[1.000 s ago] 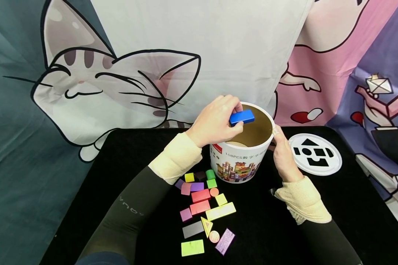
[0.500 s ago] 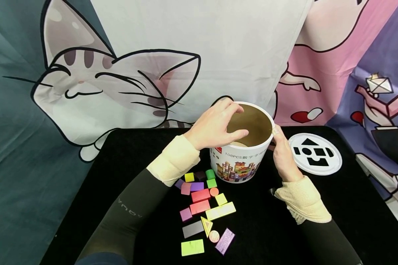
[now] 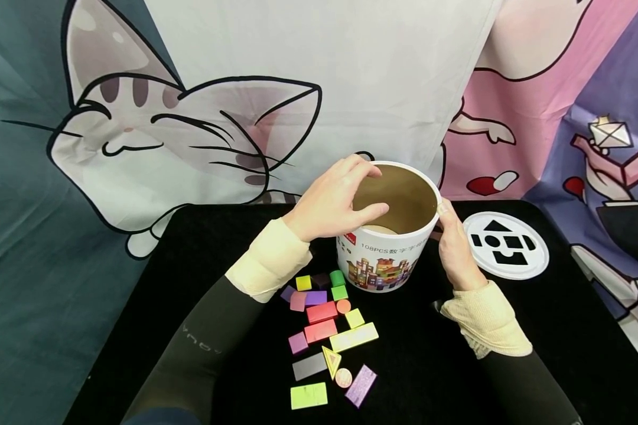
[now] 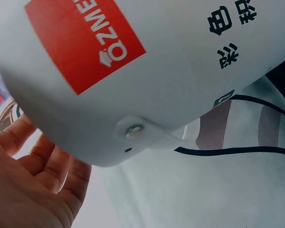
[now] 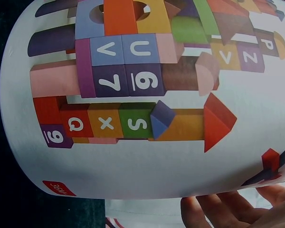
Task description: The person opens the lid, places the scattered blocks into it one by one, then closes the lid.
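Note:
A white printed bucket (image 3: pixel 385 260) stands on the black cloth, its mouth tilted toward me. My left hand (image 3: pixel 332 198) hovers at the left of its rim, thumb and fingers spread with nothing between them. In the left wrist view, the left fingers (image 4: pixel 47 164) are behind the bucket's edge, near a small rivet (image 4: pixel 134 131) on its wall. On the opposite side, my right hand (image 3: pixel 457 248) holds the bucket by the rim, thumb over the edge. The right wrist view has the right fingertips (image 5: pixel 192 209) against the printed wall. Part of the bucket's inside is hidden.
Several coloured blocks lie in front of the bucket, among them a pale yellow bar (image 3: pixel 354 337), a red block (image 3: pixel 321 313) and a lime block (image 3: pixel 308 396). A white lid (image 3: pixel 534 260) with cut-out shapes lies to the right. A printed curtain (image 3: pixel 383 77) hangs behind.
The blue block that my left hand pinched over the bucket's mouth has been let go and is out of sight. The left fingers spread and the hand drew slightly left. The right hand stayed put.

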Demonstrator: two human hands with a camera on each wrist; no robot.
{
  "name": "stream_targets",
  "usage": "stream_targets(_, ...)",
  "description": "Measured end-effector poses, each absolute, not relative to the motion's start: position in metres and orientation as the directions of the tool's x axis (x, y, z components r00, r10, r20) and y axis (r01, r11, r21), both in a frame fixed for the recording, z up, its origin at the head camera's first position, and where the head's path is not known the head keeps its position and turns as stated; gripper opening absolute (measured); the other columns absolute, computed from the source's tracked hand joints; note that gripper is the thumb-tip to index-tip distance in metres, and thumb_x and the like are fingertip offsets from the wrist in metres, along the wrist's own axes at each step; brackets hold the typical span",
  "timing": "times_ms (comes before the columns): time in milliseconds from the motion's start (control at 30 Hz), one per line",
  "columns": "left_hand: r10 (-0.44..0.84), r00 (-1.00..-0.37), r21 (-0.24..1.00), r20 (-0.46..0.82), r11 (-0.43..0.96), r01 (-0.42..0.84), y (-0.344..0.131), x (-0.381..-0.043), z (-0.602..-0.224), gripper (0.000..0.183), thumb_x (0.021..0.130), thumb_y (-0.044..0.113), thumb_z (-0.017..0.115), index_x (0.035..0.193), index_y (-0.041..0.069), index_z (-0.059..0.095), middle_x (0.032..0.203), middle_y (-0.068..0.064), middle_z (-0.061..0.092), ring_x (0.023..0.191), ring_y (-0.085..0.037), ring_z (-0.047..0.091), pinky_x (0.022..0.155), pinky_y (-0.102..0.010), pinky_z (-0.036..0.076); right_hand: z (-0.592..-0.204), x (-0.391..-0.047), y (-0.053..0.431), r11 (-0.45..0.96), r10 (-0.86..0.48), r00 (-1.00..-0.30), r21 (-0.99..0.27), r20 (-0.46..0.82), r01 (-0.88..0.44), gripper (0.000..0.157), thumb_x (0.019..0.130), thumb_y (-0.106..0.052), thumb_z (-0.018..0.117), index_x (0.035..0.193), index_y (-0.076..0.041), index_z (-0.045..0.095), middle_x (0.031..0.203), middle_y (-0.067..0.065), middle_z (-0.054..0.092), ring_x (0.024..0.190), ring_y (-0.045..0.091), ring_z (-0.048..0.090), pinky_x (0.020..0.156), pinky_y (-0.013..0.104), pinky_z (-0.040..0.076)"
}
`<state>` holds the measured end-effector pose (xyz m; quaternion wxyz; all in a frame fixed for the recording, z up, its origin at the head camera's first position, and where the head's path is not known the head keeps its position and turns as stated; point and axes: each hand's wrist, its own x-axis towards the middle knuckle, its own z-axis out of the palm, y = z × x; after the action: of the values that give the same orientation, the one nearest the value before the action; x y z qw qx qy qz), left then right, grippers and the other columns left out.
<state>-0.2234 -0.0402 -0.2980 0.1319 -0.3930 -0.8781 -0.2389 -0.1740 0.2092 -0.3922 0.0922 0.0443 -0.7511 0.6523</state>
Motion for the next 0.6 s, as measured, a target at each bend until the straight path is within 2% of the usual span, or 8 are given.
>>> stream_targets(233, 0.608, -0.656, 0.336, 0.448, 0.565, 0.753, -0.057, -0.217, -0.3, 0.055, 0.093, 0.049, 0.07, 0.133, 0.013, 0.06, 0.126, 0.0, 0.06, 0.112, -0.016, 0.055, 0.1, -0.031, 0.046, -0.393, -0.175, 0.208, 0.146, 0.052, -0.979, -0.971, 0.197, -0.188, 0.059, 0.111, -0.046, 0.024, 0.154, -0.011, 0.045, 0.144, 0.01, 0.051, 0.123, 0.017, 0.051, 0.093, 0.03, 0.043)
stream_targets(600, 0.545, -0.639, 0.347, 0.543, 0.547, 0.762, -0.091, -0.21, -0.309, 0.052, 0.092, 0.042, 0.074, 0.13, 0.009, 0.063, 0.125, -0.003, 0.063, 0.12, -0.016, 0.057, 0.107, -0.034, 0.046, -0.394, -0.175, 0.21, 0.141, 0.047, -0.977, -0.97, 0.208, -0.199, 0.064, 0.11, -0.051, 0.025, 0.156, -0.01, 0.043, 0.148, 0.014, 0.049, 0.129, 0.023, 0.05, 0.095, 0.032, 0.042)
